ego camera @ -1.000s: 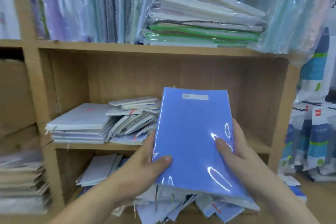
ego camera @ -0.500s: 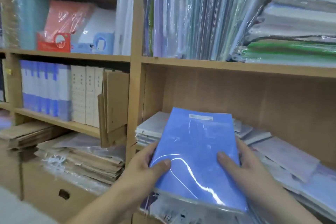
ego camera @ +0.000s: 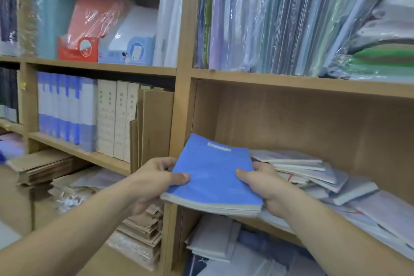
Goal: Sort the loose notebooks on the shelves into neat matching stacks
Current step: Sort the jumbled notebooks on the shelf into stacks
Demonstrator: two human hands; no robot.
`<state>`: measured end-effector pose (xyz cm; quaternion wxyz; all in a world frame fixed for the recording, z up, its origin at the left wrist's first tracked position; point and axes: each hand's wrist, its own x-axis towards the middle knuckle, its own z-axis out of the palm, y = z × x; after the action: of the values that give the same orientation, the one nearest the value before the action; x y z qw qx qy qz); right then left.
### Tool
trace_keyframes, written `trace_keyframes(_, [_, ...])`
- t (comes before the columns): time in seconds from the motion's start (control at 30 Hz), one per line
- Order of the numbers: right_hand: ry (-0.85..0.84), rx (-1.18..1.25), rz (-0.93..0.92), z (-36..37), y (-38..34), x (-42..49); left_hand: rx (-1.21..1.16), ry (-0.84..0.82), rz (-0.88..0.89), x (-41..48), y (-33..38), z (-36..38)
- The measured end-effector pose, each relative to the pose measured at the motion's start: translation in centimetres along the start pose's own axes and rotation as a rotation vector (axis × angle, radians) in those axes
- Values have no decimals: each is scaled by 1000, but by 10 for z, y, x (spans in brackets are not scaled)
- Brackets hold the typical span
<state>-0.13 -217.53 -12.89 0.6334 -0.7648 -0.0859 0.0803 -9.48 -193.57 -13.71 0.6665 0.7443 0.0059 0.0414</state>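
Observation:
A stack of blue-covered notebooks (ego camera: pixel 212 175) with a small white label lies almost flat at the left end of the middle wooden shelf (ego camera: pixel 280 224). My left hand (ego camera: pixel 156 177) grips its left edge, thumb on top. My right hand (ego camera: pixel 262 184) grips its right edge, thumb on the cover. Loose white and grey notebooks (ego camera: pixel 313 170) lie fanned and untidy on the same shelf, right of the blue stack. More white notebooks (ego camera: pixel 212 237) lie on the shelf below.
An upright shelf post (ego camera: pixel 181 107) stands just left of the blue stack. Left bay: blue-and-white binders (ego camera: pixel 65 110), beige boxes (ego camera: pixel 116 119), flattened cardboard (ego camera: pixel 154 123), brown paper piles (ego camera: pixel 42 163). Plastic-wrapped folders (ego camera: pixel 280 18) stand on the upper shelf.
The view swung left, then steadied. The blue stack tipped from steeply raised to nearly flat and moved forward into the middle shelf's left end; both hands kept their hold.

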Motion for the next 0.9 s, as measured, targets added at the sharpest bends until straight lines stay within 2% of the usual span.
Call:
trace_keyframes(0.1, [37, -53, -18, -10, 5, 3, 4, -1, 15, 10, -11, 5])
trace_keyframes(0.13, [112, -234, -88, -14, 5, 4, -18, 20, 20, 10, -12, 7])
trace_keyframes(0.23, [403, -1079, -449, -29, -2, 16, -28, 47, 29, 10, -13, 9])
trace_keyframes(0.3, [332, -1405, -584, -33, -11, 28, -23, 48, 5, 12, -13, 7])
trace_keyframes(0.33, [220, -1459, -578, -37, -15, 36, -25, 62, -11, 14, -13, 6])
trace_keyframes(0.37, [105, -1425, -498, -44, -19, 42, -35, 69, -23, 18, -13, 4])
trace_keyframes(0.43, [-96, -1225, -277, -59, -18, 48, -84, 88, -47, 29, -14, -1])
trace_keyframes(0.47, [-147, -1152, -247, -67, -14, 53, -100, 106, -60, 34, -11, -3])
trace_keyframes(0.53, [-155, -1215, -285, -82, -7, 60, -118, 158, -78, 47, -5, -7])
trace_keyframes(0.6, [-147, -1410, -328, -88, -3, 62, -161, 239, -90, 61, 0, -12])
trace_keyframes(0.7, [-30, -1605, -385, -85, 1, 54, -160, 338, -63, 78, 3, -19])
trace_keyframes(0.8, [95, -1677, -500, -88, 9, 52, -185, 365, -55, 77, -2, -15])
trace_keyframes(0.9, [110, -1612, -479, -102, 11, 47, -198, 394, -43, 66, -15, -7])
